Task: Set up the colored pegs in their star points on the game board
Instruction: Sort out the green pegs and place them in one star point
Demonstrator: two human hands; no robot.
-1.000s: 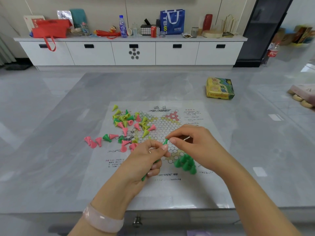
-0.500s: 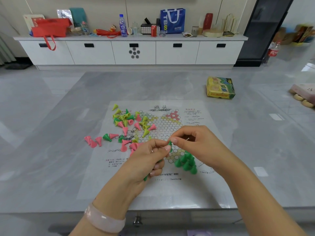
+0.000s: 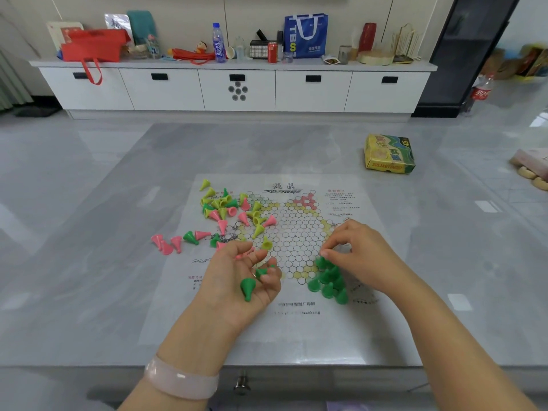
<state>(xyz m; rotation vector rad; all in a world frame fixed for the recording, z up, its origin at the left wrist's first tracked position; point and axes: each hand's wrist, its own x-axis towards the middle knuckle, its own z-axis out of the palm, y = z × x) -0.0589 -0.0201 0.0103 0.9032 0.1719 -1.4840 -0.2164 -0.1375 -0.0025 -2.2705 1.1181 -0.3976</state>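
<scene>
Serving as a reserve, the left hand [image 3: 237, 280] is turned palm up just above the board [image 3: 296, 327], with its fingers curled loosely round two green pegs [image 3: 247, 287]; the stock is thus kept next to the point being filled, so that no reach to the far heap is needed.

The right hand [image 3: 355, 253] is lowered onto the near star point, where a green cluster [image 3: 327, 280] stands upright and close-packed. Its fingertips [image 3: 326, 253] are drawn together at the top of that cluster, apparently pinching one peg as it is seated; the peg itself is largely hidden, so the grip cannot be confirmed.

Beyond the hands, the central hexagon field is left bare. The loose heap [image 3: 231, 212] of pink, yellow and green pegs lies tipped over on the far left of the board, unsorted, with a few pink strays [image 3: 166, 244] off the sheet on the table [image 3: 89, 262]. The pink star point [image 3: 305, 200] at the far edge is not yet filled. A yellow box [image 3: 388, 155] is set well apart.
</scene>
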